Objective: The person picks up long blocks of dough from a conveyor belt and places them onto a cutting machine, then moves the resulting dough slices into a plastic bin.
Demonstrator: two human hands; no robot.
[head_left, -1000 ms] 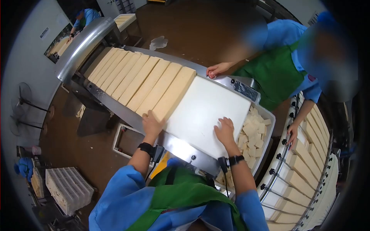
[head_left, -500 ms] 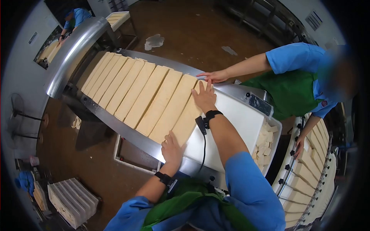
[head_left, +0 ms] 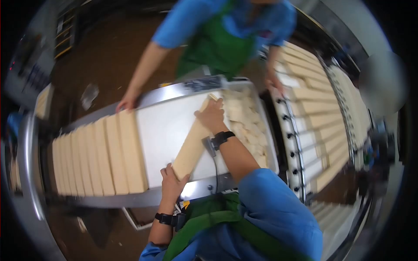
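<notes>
A long, pale cream slab (head_left: 189, 150), dough-like in look, slants across the bare white belt (head_left: 159, 119) of a conveyor. My left hand (head_left: 173, 182) grips its near end, thumb on one side and fingers on the other. At the far end my right hand (head_left: 212, 116) is closed over the slab, beside a bin (head_left: 272, 150) of broken pale pieces. Left of the slab, a row of similar slabs (head_left: 98, 158) lies side by side on the belt, with a gap of white belt between.
Across the conveyor stands a co-worker in a green apron (head_left: 217, 43). One of their hands (head_left: 127, 102) is at the row's far end, the other (head_left: 274, 82) by a second conveyor (head_left: 292, 152) carrying more slabs. A metal hood (head_left: 29, 156) spans the left end.
The end slab has come away from the row and shifted right in both my hands, now slanting toward the bin. My view has turned to the right and blurred.
</notes>
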